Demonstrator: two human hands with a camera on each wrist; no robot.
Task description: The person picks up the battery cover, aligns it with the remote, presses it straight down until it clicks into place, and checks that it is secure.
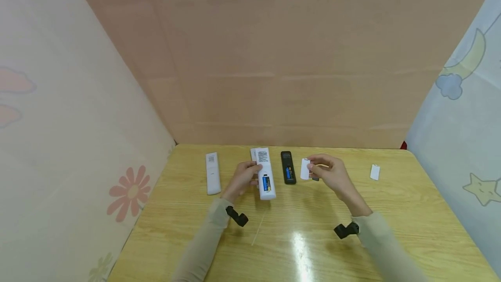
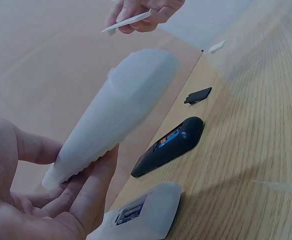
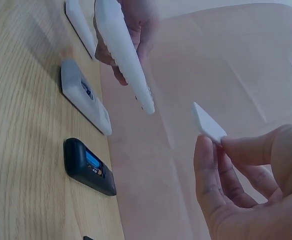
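Observation:
My left hand grips a white remote raised above the table, its open battery bay showing blue batteries in the head view. Between thumb and fingers, my right hand pinches a small white cover, held apart from the remote on its right. In the left wrist view the raised remote tilts with its wide end up, and the cover is beyond it. The right wrist view shows the cover at the fingertips.
A black remote with its batteries exposed lies between the hands. Another white remote lies beneath the raised one, a further one at the left. A black cover and a white cover lie to the right.

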